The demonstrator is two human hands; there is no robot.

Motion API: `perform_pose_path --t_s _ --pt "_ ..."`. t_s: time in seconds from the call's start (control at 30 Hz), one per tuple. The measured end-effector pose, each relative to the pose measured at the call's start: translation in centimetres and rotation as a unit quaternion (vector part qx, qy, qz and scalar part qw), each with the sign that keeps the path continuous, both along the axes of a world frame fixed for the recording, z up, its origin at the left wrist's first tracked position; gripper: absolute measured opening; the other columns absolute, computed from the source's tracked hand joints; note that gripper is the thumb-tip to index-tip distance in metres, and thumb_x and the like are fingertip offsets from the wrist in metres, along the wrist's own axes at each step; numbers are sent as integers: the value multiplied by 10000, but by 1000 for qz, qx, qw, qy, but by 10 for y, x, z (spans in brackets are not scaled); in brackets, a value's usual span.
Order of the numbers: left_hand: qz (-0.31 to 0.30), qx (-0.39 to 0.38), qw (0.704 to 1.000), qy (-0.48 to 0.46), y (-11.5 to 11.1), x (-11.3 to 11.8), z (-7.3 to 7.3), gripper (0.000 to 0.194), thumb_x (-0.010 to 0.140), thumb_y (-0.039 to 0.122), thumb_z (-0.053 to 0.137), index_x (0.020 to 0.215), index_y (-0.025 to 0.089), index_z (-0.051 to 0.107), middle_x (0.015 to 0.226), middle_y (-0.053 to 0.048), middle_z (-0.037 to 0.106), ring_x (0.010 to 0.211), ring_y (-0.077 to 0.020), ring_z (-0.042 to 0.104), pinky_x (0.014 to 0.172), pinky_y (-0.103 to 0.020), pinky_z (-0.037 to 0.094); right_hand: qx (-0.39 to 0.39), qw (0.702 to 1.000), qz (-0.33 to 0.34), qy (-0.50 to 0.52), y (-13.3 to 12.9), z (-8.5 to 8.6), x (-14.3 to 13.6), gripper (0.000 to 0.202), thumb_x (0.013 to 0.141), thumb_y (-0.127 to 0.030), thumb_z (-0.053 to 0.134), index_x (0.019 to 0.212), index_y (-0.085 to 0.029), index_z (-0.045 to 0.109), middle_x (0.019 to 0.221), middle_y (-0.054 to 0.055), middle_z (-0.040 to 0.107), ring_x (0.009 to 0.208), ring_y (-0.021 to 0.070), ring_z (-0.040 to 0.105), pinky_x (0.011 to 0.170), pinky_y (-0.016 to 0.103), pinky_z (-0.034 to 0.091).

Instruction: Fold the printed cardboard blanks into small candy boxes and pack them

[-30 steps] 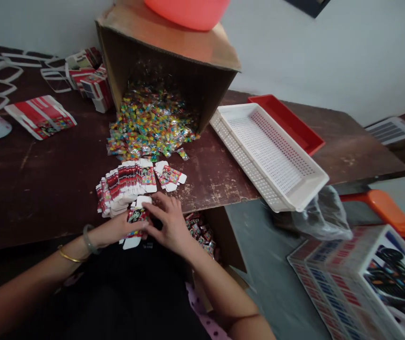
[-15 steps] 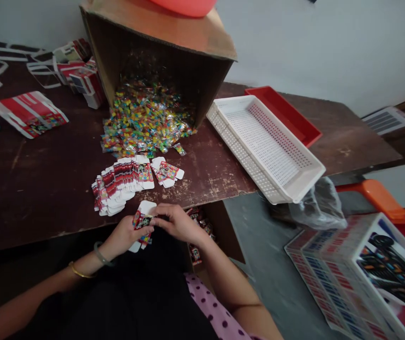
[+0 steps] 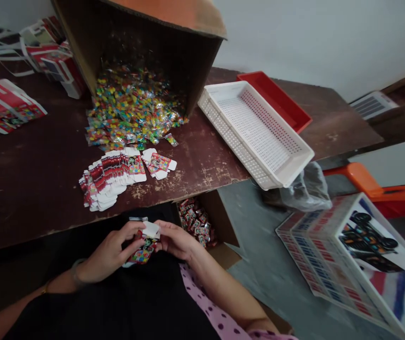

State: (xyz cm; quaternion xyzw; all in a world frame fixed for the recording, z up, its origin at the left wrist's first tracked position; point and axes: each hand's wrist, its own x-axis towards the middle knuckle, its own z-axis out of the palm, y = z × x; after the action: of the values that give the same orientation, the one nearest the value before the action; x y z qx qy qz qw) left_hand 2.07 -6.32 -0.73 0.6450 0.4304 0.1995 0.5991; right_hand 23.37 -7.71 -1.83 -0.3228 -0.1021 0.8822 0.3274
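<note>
Both of my hands are over my lap at the table's front edge. My left hand [image 3: 119,245] grips a small printed red carton [image 3: 142,251] from its left side. At the carton's upper right, my right hand [image 3: 172,241] pinches its white flap. On the table above them lies a fanned row of flat cartons [image 3: 112,174], with a few loose cartons [image 3: 159,164] to its right. Wrapped candies [image 3: 135,108] spill out of a cardboard box [image 3: 202,61] lying on its side behind the cartons.
A white perforated basket [image 3: 223,134] overlaps a red tray [image 3: 294,113] on the table [image 3: 39,189]. Below the edge, an open box [image 3: 223,226] holds filled packs [image 3: 195,222]. A printed crate [image 3: 323,255] and an orange chair [image 3: 365,179] stand right. Red-striped packs [image 3: 7,104] lie left.
The view has shifted, so the table items appear further up and left. My hands have turned the carton, and its white flap now stands between my fingers. More of the packs below the table shows.
</note>
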Motion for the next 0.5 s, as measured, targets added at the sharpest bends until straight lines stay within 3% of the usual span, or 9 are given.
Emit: perform_pose_path --t_s 0.1,0.2,0.27,0.33,0.43,0.5 --pt "14 -47 999 0 -4 -2 3 292 908 361 568 1176 247 548 1155 -58 723 1090 -249 672 939 -344 531 -11 1000 -22 -9 -10 0 0 369 709 -390 820 943 -156 656 844 8 641 747 105 603 650 215 537" --pt "8 -65 998 16 -8 -3 9 245 890 372 594 1094 245 646 1082 -41 743 1020 -250 683 888 -305 530 -21 997 -47 -49 -20 -5 -3 345 681 -342 840 915 -149 677 785 -3 641 676 79 593 619 186 521" --pt "-8 -71 997 26 -11 -5 11 207 890 382 586 977 239 708 974 -33 757 938 -245 688 836 -289 523 -29 997 -21 -67 -24 -9 -6 344 625 -296 864 875 -144 682 716 -24 628 580 52 555 574 171 500" --pt "6 -108 994 14 -13 -5 11 228 887 392 585 1000 234 706 912 -36 758 891 -239 684 807 -289 511 -23 996 27 -81 -25 -11 -10 379 561 -280 877 862 -149 688 712 -32 634 543 51 542 555 183 494" --pt "63 -247 966 -47 -14 -2 10 561 827 372 659 1348 241 495 940 -48 760 886 -243 690 788 -310 509 90 980 59 -167 -24 -5 -17 339 597 -335 841 863 -166 716 763 -19 650 605 88 576 603 229 506" --pt "102 -350 927 -83 -13 1 8 779 777 353 696 1462 233 345 1028 -71 755 944 -253 689 809 -327 508 227 935 45 -270 -24 0 -22 260 722 -364 764 905 -179 745 826 7 661 738 124 608 720 266 506"
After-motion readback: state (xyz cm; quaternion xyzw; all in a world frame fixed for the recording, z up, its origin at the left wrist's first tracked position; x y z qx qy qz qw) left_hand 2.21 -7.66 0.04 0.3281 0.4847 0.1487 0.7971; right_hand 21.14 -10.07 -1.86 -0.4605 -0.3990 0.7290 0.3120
